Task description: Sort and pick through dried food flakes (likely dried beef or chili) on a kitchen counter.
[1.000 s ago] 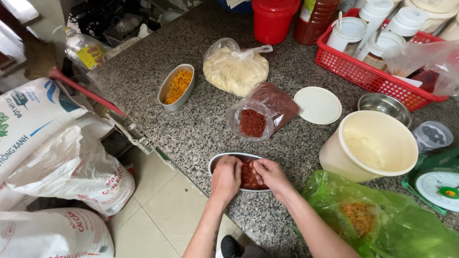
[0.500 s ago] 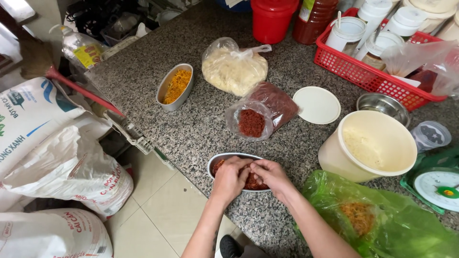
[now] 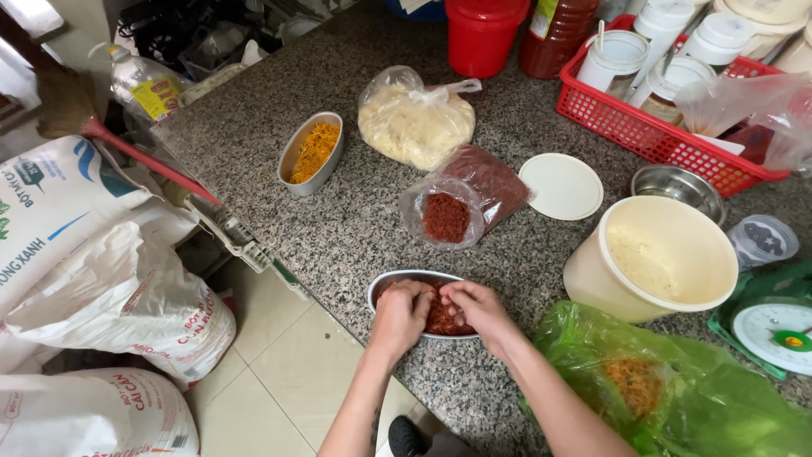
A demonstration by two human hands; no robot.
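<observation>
Both my hands are down in a small oval metal dish [image 3: 391, 282] at the near edge of the granite counter [image 3: 355, 220]. The dish holds red shredded food [image 3: 441, 320]. My left hand [image 3: 400, 313] and my right hand [image 3: 475, 307] press their fingertips together into that red food at the dish's middle. Just beyond the dish lies an opened clear bag of the same red shreds [image 3: 461, 196]. Whether either hand has pinched some of the food is hidden by the fingers.
A second oval dish of orange shreds [image 3: 311, 153] sits at the left, a clear bag of pale shreds [image 3: 414, 118] behind. A cream bucket [image 3: 655, 262], white lid [image 3: 560, 186], red basket of jars [image 3: 677, 118], green bag [image 3: 677, 389] and a scale [image 3: 774, 326] stand right. Sacks [image 3: 93, 279] lie on the floor.
My two hands have drawn closer together over the middle of the dish, fingers now bunched on the red food. Nothing else on the counter has moved.
</observation>
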